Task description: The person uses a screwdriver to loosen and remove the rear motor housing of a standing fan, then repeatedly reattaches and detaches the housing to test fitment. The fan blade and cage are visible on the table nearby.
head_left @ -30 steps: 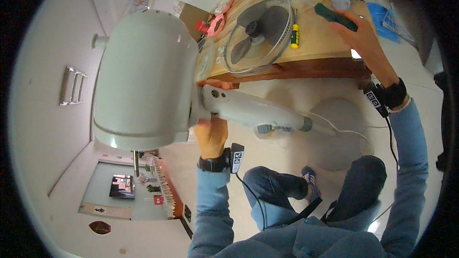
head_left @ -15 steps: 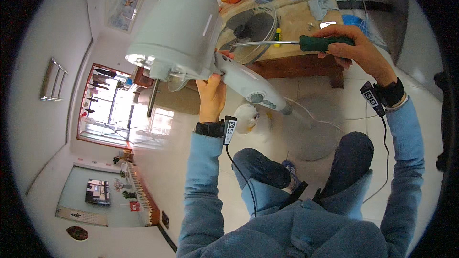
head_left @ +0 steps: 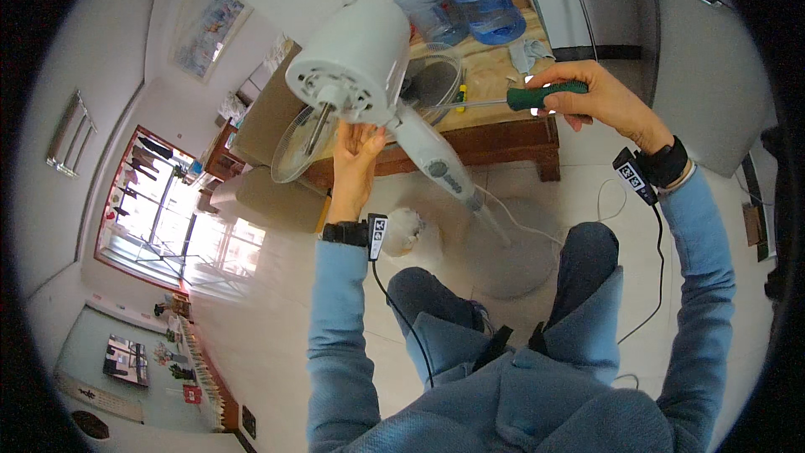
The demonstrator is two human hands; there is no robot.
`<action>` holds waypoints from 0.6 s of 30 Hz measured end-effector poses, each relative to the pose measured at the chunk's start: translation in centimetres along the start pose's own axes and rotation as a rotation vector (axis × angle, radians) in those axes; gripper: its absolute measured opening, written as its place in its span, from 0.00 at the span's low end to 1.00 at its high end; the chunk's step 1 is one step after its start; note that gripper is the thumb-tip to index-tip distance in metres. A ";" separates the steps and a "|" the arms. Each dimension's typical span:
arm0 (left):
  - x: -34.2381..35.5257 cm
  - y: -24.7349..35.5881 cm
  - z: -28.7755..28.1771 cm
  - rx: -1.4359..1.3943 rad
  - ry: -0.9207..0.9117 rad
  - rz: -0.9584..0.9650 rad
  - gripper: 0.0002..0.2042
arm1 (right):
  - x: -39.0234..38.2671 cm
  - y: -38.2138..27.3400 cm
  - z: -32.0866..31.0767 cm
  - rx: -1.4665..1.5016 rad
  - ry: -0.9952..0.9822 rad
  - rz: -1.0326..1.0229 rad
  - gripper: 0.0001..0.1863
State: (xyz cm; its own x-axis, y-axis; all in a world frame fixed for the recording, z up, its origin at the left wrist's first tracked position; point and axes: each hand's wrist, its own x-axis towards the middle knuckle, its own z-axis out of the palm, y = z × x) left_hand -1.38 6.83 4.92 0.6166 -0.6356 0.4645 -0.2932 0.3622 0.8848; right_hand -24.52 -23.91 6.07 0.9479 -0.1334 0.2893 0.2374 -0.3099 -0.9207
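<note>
A pale grey stand fan point(head_left: 432, 147) leans up before me, its front grille and blades off and the bare shaft sticking out of the motor housing point(head_left: 365, 46). My left hand point(head_left: 356, 159) grips it just below the housing, the fingertips partly hidden behind it. In my right hand point(head_left: 591, 96) is a screwdriver point(head_left: 532, 98) with a green handle, held nearly level. Its metal shaft points left at the neck of the fan; the tip is hard to make out, so contact cannot be told.
Behind the fan, a low wooden table point(head_left: 503, 141) bears a fan blade point(head_left: 432, 84), a grille, a small yellow item point(head_left: 462, 98), a cloth point(head_left: 528, 54) and two blue water bottles point(head_left: 485, 0). Another wire grille point(head_left: 289, 151) leans left of my hand. A white bag point(head_left: 407, 235) and the round fan base point(head_left: 511, 260) are on the floor.
The view has shifted, showing more of the table and bottles. The motor housing has turned, so its shaft end faces me more. Both hands keep their holds.
</note>
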 end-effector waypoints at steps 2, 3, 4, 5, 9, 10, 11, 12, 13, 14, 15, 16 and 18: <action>-0.6 0.7 -0.4 0.008 0.092 -0.097 0.43 | -0.2 -0.6 0.3 -0.050 0.019 0.012 0.17; -1.0 1.1 -0.6 0.020 0.060 -0.071 0.43 | -0.2 -0.9 0.4 -0.046 0.013 0.004 0.17; -1.1 1.6 -0.8 0.034 0.052 -0.068 0.43 | -0.3 -1.3 0.6 -0.044 0.008 -0.004 0.17; -1.2 2.1 -0.9 0.042 0.056 -0.068 0.44 | -0.5 -1.6 0.8 -0.060 0.019 0.014 0.17; -1.2 4.3 -1.1 0.219 0.074 0.172 0.51 | -1.6 -2.4 0.9 -0.162 0.040 -0.002 0.18; -1.1 4.9 -1.0 0.243 0.089 0.170 0.55 | -1.9 -2.3 0.9 -0.131 0.054 0.011 0.19; -0.8 5.6 -1.0 0.283 0.084 0.187 0.56 | -2.0 -2.1 1.1 -0.069 0.050 -0.036 0.20; -0.6 5.8 -0.6 0.309 0.074 0.203 0.56 | -2.1 -1.9 1.0 -0.017 0.085 -0.054 0.23; -0.5 6.1 -0.3 0.334 0.056 0.235 0.57 | -2.0 -1.6 1.0 0.050 0.158 -0.018 0.24; -0.4 6.2 0.1 0.354 0.061 0.216 0.59 | -2.0 -1.4 1.1 0.148 0.180 -0.039 0.25; -0.3 6.3 0.5 0.344 0.090 0.190 0.59 | -1.9 -1.2 1.2 0.245 0.231 -0.034 0.26; -0.5 6.4 0.9 0.331 0.100 0.175 0.59 | -1.9 -1.0 1.5 0.407 0.249 -0.063 0.25; -0.6 6.5 1.5 0.310 0.113 0.133 0.58 | -1.4 -0.5 3.5 0.665 0.211 -0.138 0.24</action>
State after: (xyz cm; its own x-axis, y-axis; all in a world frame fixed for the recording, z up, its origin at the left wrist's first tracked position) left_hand -4.78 8.59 10.47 0.6298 -0.5110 0.5849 -0.5735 0.2019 0.7939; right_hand -25.24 -20.32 5.18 0.8545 -0.3346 0.3973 0.4953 0.2946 -0.8173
